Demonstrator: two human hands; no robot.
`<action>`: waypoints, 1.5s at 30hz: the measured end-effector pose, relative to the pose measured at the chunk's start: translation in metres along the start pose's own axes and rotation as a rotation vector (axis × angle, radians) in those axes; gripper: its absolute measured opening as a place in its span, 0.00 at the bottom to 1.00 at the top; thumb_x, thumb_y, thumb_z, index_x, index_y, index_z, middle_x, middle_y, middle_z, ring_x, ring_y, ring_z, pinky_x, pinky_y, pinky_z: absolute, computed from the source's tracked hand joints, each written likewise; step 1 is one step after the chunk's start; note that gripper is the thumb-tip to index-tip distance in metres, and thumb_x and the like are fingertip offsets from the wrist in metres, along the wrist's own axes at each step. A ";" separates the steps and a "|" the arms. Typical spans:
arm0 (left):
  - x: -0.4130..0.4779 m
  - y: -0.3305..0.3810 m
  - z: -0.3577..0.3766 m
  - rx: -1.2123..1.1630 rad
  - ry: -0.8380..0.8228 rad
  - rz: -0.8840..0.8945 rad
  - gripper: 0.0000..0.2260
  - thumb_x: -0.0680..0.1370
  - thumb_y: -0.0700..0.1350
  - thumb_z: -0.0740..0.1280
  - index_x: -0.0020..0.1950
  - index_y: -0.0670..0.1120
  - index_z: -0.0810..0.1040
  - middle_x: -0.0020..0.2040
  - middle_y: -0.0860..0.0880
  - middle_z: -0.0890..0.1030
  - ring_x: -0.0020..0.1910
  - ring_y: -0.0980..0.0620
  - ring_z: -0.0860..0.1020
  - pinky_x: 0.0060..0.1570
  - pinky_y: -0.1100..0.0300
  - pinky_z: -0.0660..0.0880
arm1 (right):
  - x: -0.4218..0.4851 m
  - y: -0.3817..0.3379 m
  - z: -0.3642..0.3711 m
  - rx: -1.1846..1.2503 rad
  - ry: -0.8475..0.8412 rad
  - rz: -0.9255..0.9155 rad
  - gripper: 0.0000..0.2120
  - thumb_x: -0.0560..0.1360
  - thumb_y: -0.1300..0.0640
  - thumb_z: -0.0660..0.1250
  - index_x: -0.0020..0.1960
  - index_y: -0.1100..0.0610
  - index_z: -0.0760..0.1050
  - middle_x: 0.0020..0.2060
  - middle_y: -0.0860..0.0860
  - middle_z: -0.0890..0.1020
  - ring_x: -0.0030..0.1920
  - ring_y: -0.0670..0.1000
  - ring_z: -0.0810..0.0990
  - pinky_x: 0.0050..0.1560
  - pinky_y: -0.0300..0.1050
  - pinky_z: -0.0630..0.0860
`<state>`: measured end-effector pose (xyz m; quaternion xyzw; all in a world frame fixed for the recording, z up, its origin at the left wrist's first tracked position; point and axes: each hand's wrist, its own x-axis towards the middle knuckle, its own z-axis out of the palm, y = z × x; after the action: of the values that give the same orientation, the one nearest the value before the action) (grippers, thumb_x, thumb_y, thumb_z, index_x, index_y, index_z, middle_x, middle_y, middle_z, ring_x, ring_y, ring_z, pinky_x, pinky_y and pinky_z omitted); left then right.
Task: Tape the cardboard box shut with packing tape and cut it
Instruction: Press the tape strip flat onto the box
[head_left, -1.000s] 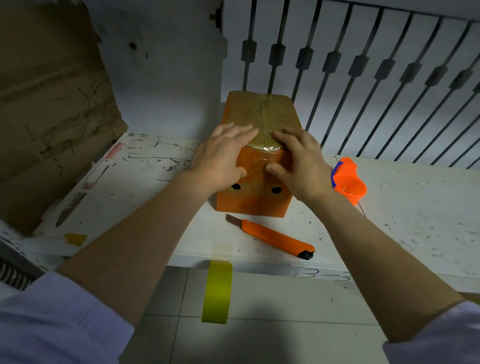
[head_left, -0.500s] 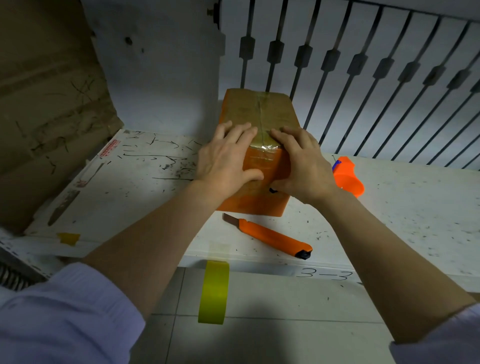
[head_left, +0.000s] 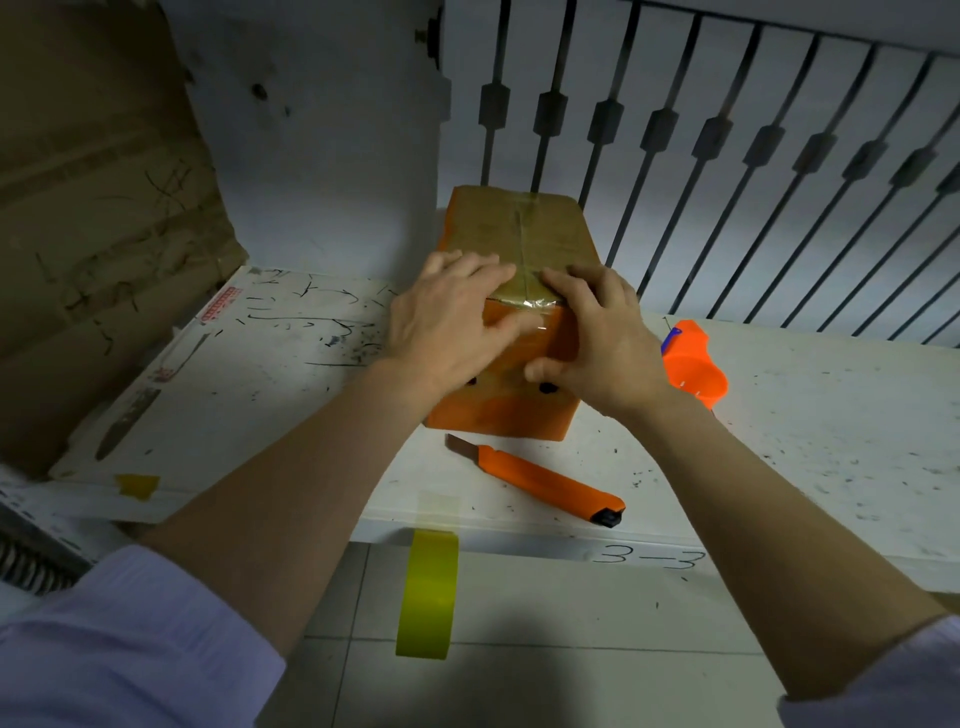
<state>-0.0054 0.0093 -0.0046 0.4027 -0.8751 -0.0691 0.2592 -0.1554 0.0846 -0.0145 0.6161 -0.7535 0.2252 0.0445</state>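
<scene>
An orange cardboard box (head_left: 519, 234) stands on the white table (head_left: 805, 441), its brown top flaps closed under clear packing tape that runs down over the near edge. My left hand (head_left: 447, 322) lies flat on the box's near left corner, fingers spread over the tape end. My right hand (head_left: 597, 338) presses the near right corner, thumb on the front face. An orange utility knife (head_left: 535, 475) with its blade out lies on the table just in front of the box. An orange tape dispenser (head_left: 693, 366) sits right of the box, partly behind my right wrist.
A large brown cardboard sheet (head_left: 88, 218) leans at the left. A strip of yellow tape (head_left: 428, 592) hangs from the table's front edge. A barred railing (head_left: 727, 156) runs behind the table. Tiled floor lies below.
My left thumb has lifted off the box's front face, so the two dark holes show again. Both hands have shifted slightly along the taped near edge. Box and knife have not moved.
</scene>
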 end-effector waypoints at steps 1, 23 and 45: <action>0.001 0.001 0.001 -0.019 0.040 -0.011 0.26 0.74 0.64 0.59 0.70 0.55 0.68 0.71 0.54 0.70 0.70 0.49 0.63 0.58 0.47 0.71 | 0.000 -0.001 0.001 0.076 0.043 0.008 0.34 0.70 0.41 0.67 0.72 0.47 0.61 0.70 0.53 0.64 0.72 0.55 0.59 0.62 0.57 0.71; -0.006 -0.007 0.003 0.306 -0.146 0.084 0.51 0.65 0.52 0.76 0.76 0.52 0.45 0.78 0.54 0.50 0.77 0.46 0.51 0.63 0.46 0.70 | -0.003 -0.017 0.007 -0.111 0.067 0.118 0.49 0.57 0.32 0.72 0.72 0.44 0.57 0.71 0.54 0.62 0.73 0.58 0.58 0.67 0.60 0.67; 0.022 -0.019 0.004 0.062 -0.127 0.013 0.37 0.73 0.46 0.69 0.76 0.55 0.52 0.78 0.56 0.54 0.77 0.51 0.50 0.66 0.46 0.67 | 0.026 0.003 0.008 0.060 -0.047 0.027 0.36 0.74 0.66 0.65 0.75 0.51 0.52 0.76 0.52 0.54 0.77 0.57 0.45 0.72 0.57 0.60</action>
<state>-0.0066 -0.0197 -0.0054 0.3996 -0.8941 -0.0655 0.1912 -0.1626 0.0585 -0.0135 0.6120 -0.7554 0.2339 0.0054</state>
